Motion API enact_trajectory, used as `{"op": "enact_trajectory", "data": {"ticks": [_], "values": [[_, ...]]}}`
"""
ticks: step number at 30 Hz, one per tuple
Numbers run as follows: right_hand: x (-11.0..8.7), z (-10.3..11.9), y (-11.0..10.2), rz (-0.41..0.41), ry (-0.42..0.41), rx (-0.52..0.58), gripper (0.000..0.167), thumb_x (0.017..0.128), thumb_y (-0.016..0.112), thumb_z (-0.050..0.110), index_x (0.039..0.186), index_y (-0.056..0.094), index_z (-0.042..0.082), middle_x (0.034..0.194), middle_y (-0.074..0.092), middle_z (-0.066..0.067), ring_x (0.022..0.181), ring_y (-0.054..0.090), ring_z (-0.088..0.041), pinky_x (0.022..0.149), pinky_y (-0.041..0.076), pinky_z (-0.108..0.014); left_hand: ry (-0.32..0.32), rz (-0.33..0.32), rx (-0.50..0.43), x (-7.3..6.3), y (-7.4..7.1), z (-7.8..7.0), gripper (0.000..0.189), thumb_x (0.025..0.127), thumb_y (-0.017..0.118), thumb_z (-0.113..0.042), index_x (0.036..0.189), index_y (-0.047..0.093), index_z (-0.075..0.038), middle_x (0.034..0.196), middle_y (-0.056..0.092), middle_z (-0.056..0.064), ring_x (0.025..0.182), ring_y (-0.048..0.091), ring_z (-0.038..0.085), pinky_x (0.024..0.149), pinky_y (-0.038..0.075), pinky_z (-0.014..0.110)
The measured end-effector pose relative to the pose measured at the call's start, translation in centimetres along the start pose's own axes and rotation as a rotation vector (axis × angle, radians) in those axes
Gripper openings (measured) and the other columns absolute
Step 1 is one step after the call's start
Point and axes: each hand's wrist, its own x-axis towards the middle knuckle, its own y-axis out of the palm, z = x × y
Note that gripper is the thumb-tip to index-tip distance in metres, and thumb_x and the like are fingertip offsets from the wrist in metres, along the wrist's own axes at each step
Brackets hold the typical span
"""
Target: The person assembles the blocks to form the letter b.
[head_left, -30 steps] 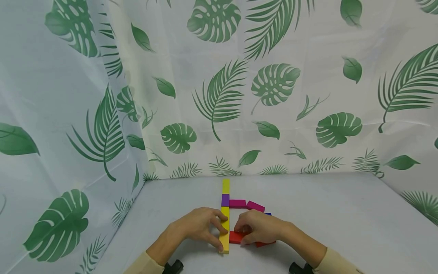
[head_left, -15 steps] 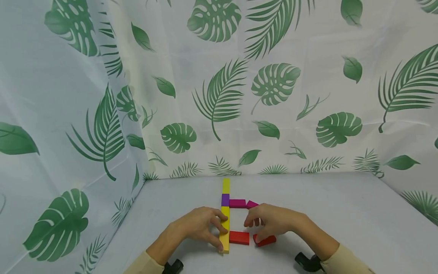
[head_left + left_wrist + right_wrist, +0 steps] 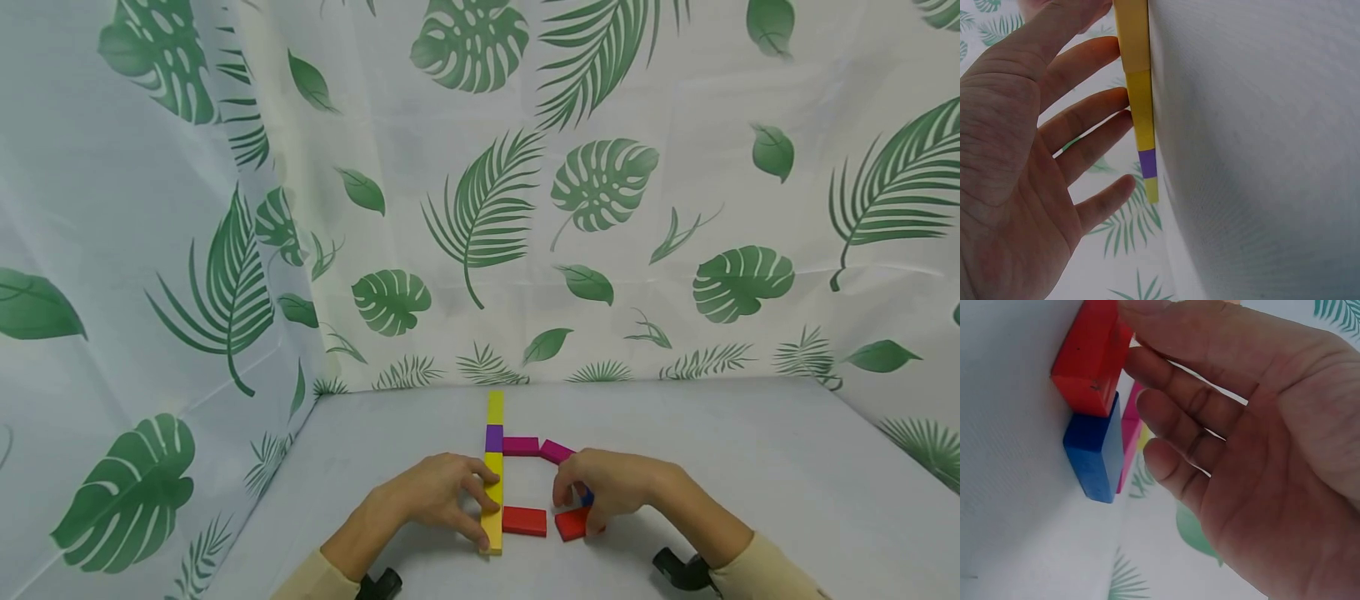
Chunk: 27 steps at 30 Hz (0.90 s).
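Note:
My left hand (image 3: 442, 492) rests its fingertips along a straight column of yellow blocks (image 3: 492, 464), its fingers fairly straight and spread in the left wrist view. A purple block (image 3: 494, 438) and another yellow block (image 3: 496, 408) continue that column at the far end. With thumb and forefinger, my right hand (image 3: 618, 483) pinches an angled red block (image 3: 572, 525). A blue block (image 3: 1094, 456) meets this red block's end in the right wrist view; from the head it is mostly covered by the hand. Another red block (image 3: 524, 521) lies against the column, a gap from the pinched one.
Two magenta blocks (image 3: 521, 447) run rightward from the purple block, the second one angled. All blocks lie on a white table (image 3: 360, 425). A leaf-printed curtain (image 3: 510, 325) rises behind the table and along the left side.
My right hand has left the red block by the column and moved right to the angled red block, whose thumb contact has shifted rightward. The left hand has stayed in place.

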Motion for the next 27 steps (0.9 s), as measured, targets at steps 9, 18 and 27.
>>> {"op": "enact_trajectory", "data": {"ticks": [9, 18, 27], "values": [[0.27, 0.21, 0.29, 0.018, -0.011, 0.003, 0.034, 0.077, 0.09, 0.006, 0.098, 0.076, 0.03, 0.091, 0.065, 0.013, 0.087, 0.06, -0.012, 0.069, 0.056, -0.022, -0.014, 0.01, -0.01, -0.03, 0.02, -0.11, 0.039, 0.078, 0.083, -0.064, 0.11, 0.081, -0.042, 0.135, 0.066, -0.017, 0.131, 0.058, 0.009, 0.112, 0.049, 0.043], [0.51, 0.06, 0.36, 0.021, -0.04, 0.01, 0.034, 0.08, 0.088, 0.006, 0.1, 0.076, 0.031, 0.091, 0.065, 0.013, 0.087, 0.06, -0.012, 0.069, 0.056, -0.022, -0.02, 0.009, -0.019, -0.03, 0.17, -0.01, 0.039, 0.077, 0.084, -0.064, 0.109, 0.081, -0.043, 0.136, 0.065, -0.018, 0.131, 0.057, 0.008, 0.114, 0.048, 0.044], [0.62, 0.03, 0.28, 0.023, -0.073, 0.017, 0.033, 0.082, 0.086, 0.005, 0.1, 0.076, 0.031, 0.092, 0.065, 0.011, 0.087, 0.06, -0.01, 0.071, 0.055, -0.021, -0.005, 0.008, -0.015, -0.07, -0.04, -0.06, 0.04, 0.077, 0.083, -0.064, 0.111, 0.081, -0.042, 0.136, 0.066, -0.017, 0.131, 0.058, 0.008, 0.113, 0.048, 0.044]]}}
